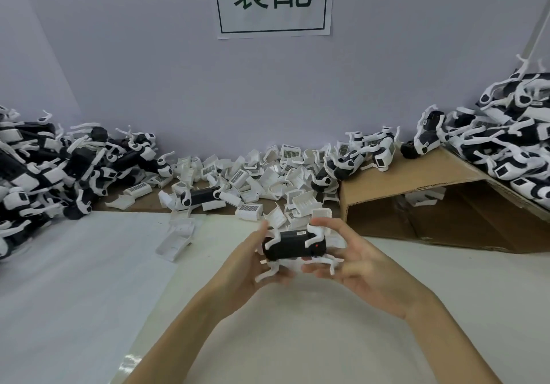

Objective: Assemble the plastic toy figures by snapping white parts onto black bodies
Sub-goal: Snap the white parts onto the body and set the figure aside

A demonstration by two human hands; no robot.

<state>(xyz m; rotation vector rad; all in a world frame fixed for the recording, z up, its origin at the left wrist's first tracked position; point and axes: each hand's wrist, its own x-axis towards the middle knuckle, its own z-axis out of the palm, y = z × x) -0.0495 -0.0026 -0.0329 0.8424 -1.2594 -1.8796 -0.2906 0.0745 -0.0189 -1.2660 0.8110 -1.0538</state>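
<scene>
I hold the black toy body [293, 245] above the table between my left hand [253, 260] and right hand [354, 257], fingers curled round its ends. It looks light and stiff. I'd grip the barrel, since its thin white legs [269, 273] seem likely to snap.

left hand [253, 260], right hand [354, 260] (both gripping)

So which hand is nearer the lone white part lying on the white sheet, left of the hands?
Left. The left hand, gripping the black body, is closer to the lone white part; the right hand holds the body's far end, farther off.
</scene>
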